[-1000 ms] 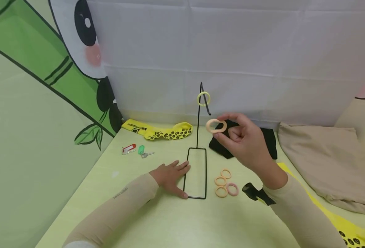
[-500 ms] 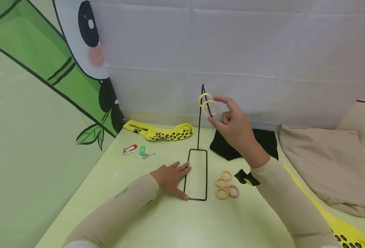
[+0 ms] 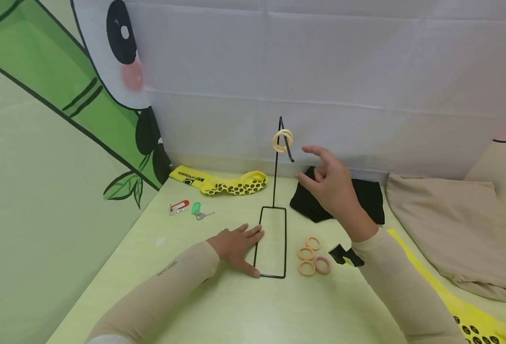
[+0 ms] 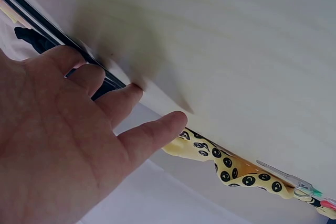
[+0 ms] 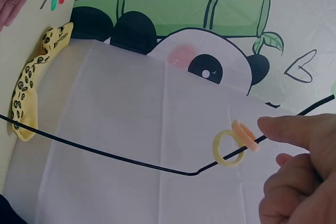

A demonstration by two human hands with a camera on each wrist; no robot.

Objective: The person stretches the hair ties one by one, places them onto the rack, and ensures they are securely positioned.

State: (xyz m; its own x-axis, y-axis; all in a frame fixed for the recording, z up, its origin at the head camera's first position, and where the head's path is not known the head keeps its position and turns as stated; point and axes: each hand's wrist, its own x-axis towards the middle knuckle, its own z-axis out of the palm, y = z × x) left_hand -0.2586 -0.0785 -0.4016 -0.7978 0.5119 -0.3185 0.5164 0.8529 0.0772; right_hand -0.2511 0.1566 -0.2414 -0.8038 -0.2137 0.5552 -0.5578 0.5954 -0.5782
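Right hand (image 3: 332, 186): thumb and forefinger spread. Just left of its fingertips: orange ring (image 5: 239, 134) and yellow ring (image 5: 215, 148), hung on the stand (image 3: 275, 184). Left hand (image 3: 237, 248): fingers spread, touching the base (image 3: 285, 243). Right of it: loose rings (image 3: 306, 260), three orange, one pink, on the table (image 3: 236, 315).

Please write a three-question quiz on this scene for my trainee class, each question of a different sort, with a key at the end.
1. What hangs on the arm of the black wire stand?
2. True or false: the left hand touches the stand's base.
3. Among the four loose rings on the table, which colour appears only once?
A) green
B) pink
C) black

Key:
1. Two rings: a yellow ring and a peach ring.
2. True.
3. B; the other three are peach.
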